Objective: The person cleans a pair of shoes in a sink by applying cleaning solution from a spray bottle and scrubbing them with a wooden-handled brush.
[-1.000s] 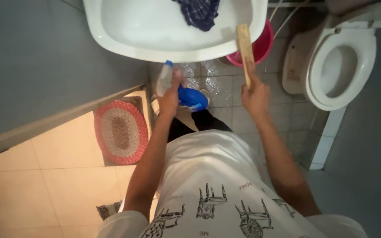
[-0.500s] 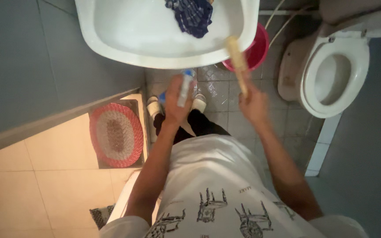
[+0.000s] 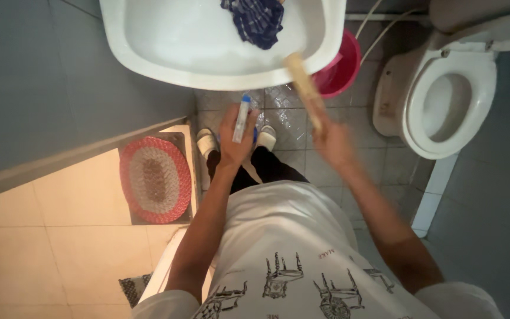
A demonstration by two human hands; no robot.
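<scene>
1. Since half a second ago the brush [image 3: 304, 88] has swung: its far end now lies further left along the sink [image 3: 149, 65] rim, and the right hand [image 3: 333, 142] has blurred with the motion. The bottle [image 3: 241, 120] has hardly shifted.
2. The brush is a long, pale wooden stick, slanting up and left from the grip; its far end overlaps the sink's front rim. Blur hides whether it touches the rim.
3. The right hand is closed round the brush's near end, fingers wrapped tight as far as the blur shows.
4. The left hand [image 3: 235, 140] is closed round a slim pale bottle with a blue cap, held upright, cap away from the body, just below the sink's front edge.
5. How far along: judging by this, cleaning has barely begun. Both tools are in hand but neither is inside the basin, and no foam or liquid shows there.
6. Beyond the brush tip, a dark blue checked cloth [image 3: 255, 20] lies at the basin's far side.
7. Right of the brush grip, a red bucket [image 3: 340, 68] stands under the sink; further right is a white toilet [image 3: 450, 100], seat up.
8. Left of the bottle grip, a red oval mat [image 3: 154, 179] lies on the floor.
</scene>
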